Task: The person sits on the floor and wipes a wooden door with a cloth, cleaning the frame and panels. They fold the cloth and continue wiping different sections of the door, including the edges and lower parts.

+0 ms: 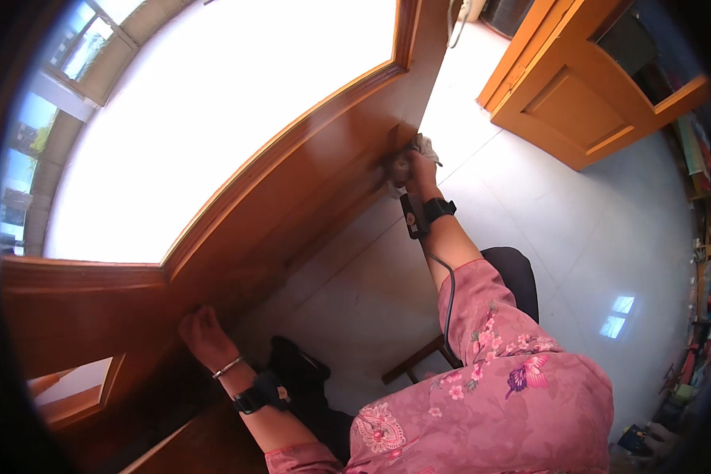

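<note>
A brown wooden door panel (320,160) with a large, brightly lit glass pane (231,112) stands before me. Near the panel's far edge, my right hand (420,169) grips a crumpled pale cloth (428,148) and holds it against the wood. My left hand (206,336) is at the lower left, its fingers bent against or very near the dark wood; what the fingertips touch is hidden. Each wrist carries a black strapped device, and a cable runs up the right forearm. A bracelet circles the left wrist.
An orange-brown wooden door (575,112) with a glass pane is at the upper right, over a pale tiled floor (509,178). A dark wooden frame, perhaps a stool's, shows below my right arm (412,361). Assorted items line the right rim.
</note>
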A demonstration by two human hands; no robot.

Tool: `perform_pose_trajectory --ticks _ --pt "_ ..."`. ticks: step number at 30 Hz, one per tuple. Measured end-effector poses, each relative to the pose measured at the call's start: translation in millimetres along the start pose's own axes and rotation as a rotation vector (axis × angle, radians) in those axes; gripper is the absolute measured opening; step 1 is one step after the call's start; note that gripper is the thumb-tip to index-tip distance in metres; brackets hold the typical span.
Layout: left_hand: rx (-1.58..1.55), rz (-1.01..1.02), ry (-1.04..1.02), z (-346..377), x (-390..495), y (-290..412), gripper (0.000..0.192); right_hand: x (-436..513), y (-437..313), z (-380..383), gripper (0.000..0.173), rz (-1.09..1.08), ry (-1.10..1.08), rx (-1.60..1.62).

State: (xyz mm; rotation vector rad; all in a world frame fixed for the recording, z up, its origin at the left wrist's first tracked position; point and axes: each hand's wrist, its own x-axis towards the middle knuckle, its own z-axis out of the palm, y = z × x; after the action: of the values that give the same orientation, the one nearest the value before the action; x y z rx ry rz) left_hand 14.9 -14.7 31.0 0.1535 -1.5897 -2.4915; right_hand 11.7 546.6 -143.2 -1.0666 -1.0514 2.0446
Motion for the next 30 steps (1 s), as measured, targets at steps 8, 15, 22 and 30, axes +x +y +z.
perform_pose_trajectory --ticks 8,15,22,30 --pt "-0.063 -0.107 -0.004 -2.9 1.5 -0.8 0.022 -140.8 -205.8 88.6 0.027 -0.623 -0.215 0.094" --pt "-0.080 -0.068 -0.016 5.4 0.1 -0.1 0.021 -166.6 -249.5 129.7 0.025 -1.210 0.007 -0.261" --pt "-0.072 -0.054 0.053 -0.6 3.8 -3.7 0.023 -103.5 -146.8 77.1 0.028 -1.131 0.125 -0.580" --pt "0.000 -0.054 0.053 -8.4 3.6 -12.5 0.030 -112.7 -151.6 29.9 0.047 -0.405 -0.360 -0.189"
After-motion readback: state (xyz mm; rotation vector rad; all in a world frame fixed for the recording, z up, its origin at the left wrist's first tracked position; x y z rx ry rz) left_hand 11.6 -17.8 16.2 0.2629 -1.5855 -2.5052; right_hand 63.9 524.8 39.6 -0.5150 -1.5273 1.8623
